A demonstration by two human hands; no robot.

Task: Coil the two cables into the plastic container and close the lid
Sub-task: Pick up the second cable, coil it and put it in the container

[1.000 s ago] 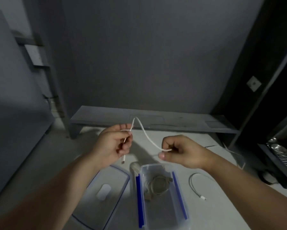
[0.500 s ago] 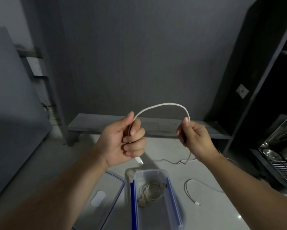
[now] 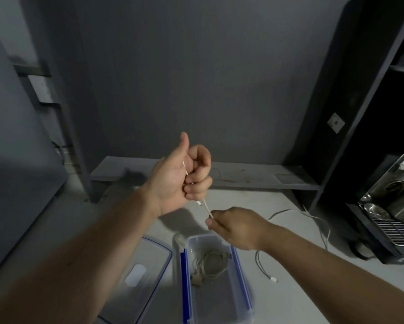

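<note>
Thin white cable (image 3: 205,206), both hands' grip, clear container (image 3: 216,280)

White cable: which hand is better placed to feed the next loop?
Right. The right hand pinches the free run of the white cable just below the left hand, which is fisted around the gathered part and likely serves best as the anchor above the open container.
</note>
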